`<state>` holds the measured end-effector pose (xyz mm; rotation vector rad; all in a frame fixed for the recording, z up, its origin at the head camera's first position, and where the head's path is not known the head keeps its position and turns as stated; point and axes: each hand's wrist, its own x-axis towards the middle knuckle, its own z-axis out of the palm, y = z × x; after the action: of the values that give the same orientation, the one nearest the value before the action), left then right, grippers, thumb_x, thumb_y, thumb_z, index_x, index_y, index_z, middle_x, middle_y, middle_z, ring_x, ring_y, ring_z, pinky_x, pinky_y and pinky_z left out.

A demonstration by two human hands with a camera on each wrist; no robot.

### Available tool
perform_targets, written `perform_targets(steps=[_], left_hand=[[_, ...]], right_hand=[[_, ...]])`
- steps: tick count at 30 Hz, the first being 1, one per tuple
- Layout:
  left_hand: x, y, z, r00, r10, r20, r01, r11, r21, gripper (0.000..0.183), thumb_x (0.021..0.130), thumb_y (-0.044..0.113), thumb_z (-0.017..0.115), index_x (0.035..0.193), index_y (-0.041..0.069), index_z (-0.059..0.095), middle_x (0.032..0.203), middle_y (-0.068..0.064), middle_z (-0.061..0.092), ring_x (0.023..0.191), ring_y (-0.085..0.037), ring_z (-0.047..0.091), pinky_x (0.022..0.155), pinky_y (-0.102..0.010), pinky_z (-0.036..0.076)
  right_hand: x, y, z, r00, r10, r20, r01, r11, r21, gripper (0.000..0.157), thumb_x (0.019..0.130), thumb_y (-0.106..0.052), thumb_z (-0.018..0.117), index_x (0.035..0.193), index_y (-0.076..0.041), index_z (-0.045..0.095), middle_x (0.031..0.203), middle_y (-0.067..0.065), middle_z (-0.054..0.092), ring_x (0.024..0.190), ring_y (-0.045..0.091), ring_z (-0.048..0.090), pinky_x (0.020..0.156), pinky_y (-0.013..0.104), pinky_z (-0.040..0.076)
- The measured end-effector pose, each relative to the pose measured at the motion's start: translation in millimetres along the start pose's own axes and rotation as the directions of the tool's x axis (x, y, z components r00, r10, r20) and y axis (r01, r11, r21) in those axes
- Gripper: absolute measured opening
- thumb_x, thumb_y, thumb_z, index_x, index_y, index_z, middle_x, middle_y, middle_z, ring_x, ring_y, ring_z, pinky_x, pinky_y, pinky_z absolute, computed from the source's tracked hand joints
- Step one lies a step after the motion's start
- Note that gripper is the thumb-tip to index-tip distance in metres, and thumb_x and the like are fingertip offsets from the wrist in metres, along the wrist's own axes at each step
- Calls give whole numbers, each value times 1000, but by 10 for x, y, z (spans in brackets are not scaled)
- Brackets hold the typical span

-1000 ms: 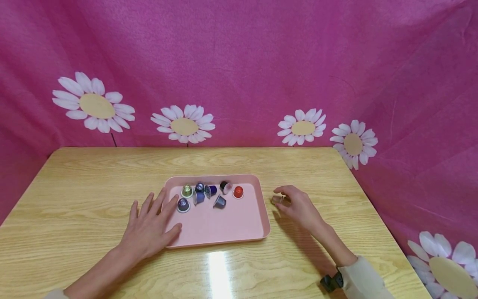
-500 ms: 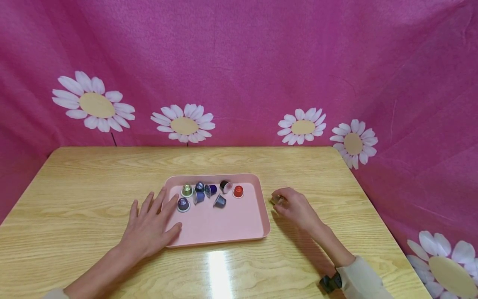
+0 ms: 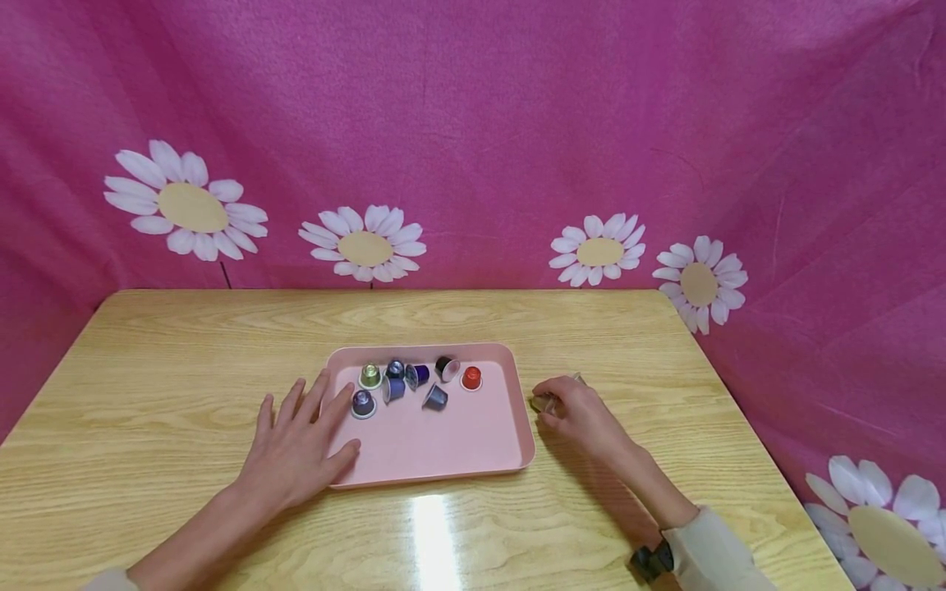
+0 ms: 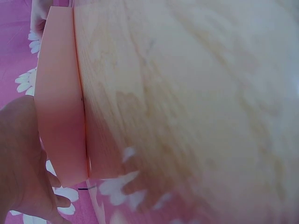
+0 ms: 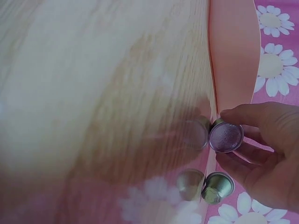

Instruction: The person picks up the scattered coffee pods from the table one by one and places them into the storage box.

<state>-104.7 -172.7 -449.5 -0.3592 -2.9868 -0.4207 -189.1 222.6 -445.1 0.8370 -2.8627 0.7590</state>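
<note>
My right hand (image 3: 584,417) is low over the table just right of the pink tray (image 3: 443,447). Thumb and fingers pinch a coffee capsule (image 5: 226,137), its foil lid facing the right wrist camera. A greenish capsule (image 5: 218,187) lies on the table beside that hand; in the head view only a bit of its rim shows behind the knuckles. My left hand (image 3: 291,455) rests with spread fingers over the tray's left edge. Inside the tray are a green capsule (image 3: 370,376), a red capsule (image 3: 471,378), a black capsule (image 3: 447,368) and several blue or grey ones.
The wooden table (image 3: 222,345) reaches back to a magenta cloth (image 3: 473,148) printed with white daisies. Capsules in the tray sit mostly along its back half, some upright, some on their sides. A glare patch (image 3: 434,542) shines on the table in front of the tray.
My right hand has shifted slightly left, toward the tray, with its capsule. The second capsule's rim now shows behind it. My left hand and the tray have stayed put.
</note>
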Motion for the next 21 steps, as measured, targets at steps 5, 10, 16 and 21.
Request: perform_targets(steps=[5, 10, 16, 21], left_hand=[[0, -2, 1, 1000, 1, 1, -1, 1000, -2, 71, 93, 48, 60, 153, 14, 42, 160, -21, 24, 141, -50, 22, 106, -74, 11], [-1, -2, 3, 1000, -1, 4, 1, 1000, 1, 71, 93, 49, 59, 153, 15, 42, 160, -20, 24, 141, -50, 22, 106, -74, 11], [-2, -2, 9, 1000, -5, 5, 5, 1000, 0, 71, 93, 49, 59, 153, 15, 42, 161, -20, 24, 141, -50, 22, 106, -74, 11], [-6, -4, 11, 1000, -2, 0, 2, 1000, 1, 70, 93, 48, 60, 152, 15, 43, 160, -20, 24, 141, -50, 23, 105, -75, 11]], right_hand=[[-8, 0, -1, 1000, -7, 12, 7, 1000, -15, 32, 77, 5, 80, 107, 2, 69, 101, 12, 67, 85, 21, 61, 72, 35, 54], [-15, -1, -5, 1000, -26, 10, 26, 1000, -15, 35, 76, 6, 81, 108, 2, 68, 99, 12, 66, 84, 21, 60, 70, 34, 53], [-4, -20, -32, 998, -43, -45, 43, 999, -12, 35, 76, 5, 81, 109, -1, 69, 101, 11, 67, 87, 22, 61, 74, 37, 54], [25, -101, -85, 996, -28, -87, 33, 998, 53, 35, 79, 4, 81, 112, 0, 68, 104, 11, 65, 90, 23, 64, 77, 39, 57]])
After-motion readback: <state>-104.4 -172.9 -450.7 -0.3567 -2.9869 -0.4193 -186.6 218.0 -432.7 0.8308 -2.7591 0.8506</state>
